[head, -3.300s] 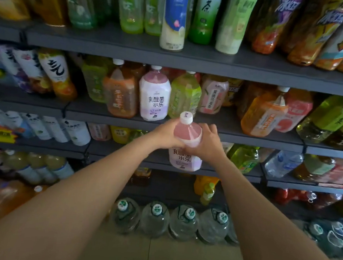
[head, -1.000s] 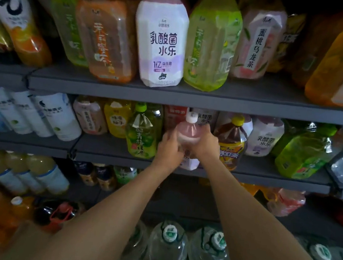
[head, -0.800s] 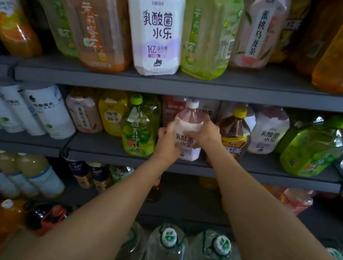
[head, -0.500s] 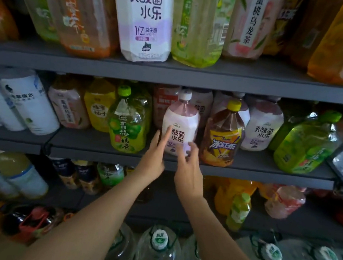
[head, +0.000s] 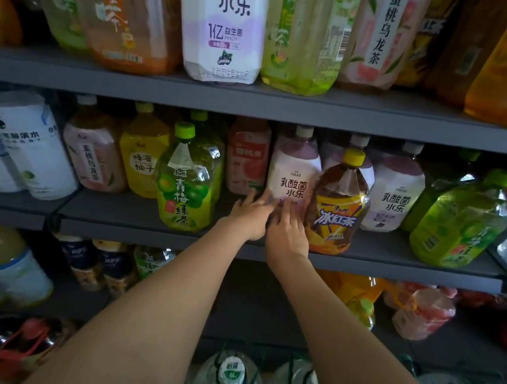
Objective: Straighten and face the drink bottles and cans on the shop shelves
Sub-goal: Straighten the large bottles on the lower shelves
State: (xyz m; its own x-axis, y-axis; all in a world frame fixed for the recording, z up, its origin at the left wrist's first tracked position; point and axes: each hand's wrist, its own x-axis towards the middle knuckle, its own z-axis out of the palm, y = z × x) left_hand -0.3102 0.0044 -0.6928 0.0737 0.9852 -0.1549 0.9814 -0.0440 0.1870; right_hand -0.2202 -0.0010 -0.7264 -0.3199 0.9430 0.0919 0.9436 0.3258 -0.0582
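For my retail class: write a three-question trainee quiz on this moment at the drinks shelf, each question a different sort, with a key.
1. True or false: both hands rest with straight fingers against the base of the white-and-pink bottle.
2. Multiple choice: which bottle stands directly to the right of that bottle in the picture? A) the green plum tea bottle B) the iced black tea bottle C) a can of cola
3. Fill in: the iced black tea bottle's cap is coloured ____.

Key
1. True: the left hand and the right hand touch its lower front on the middle shelf.
2. B
3. yellow
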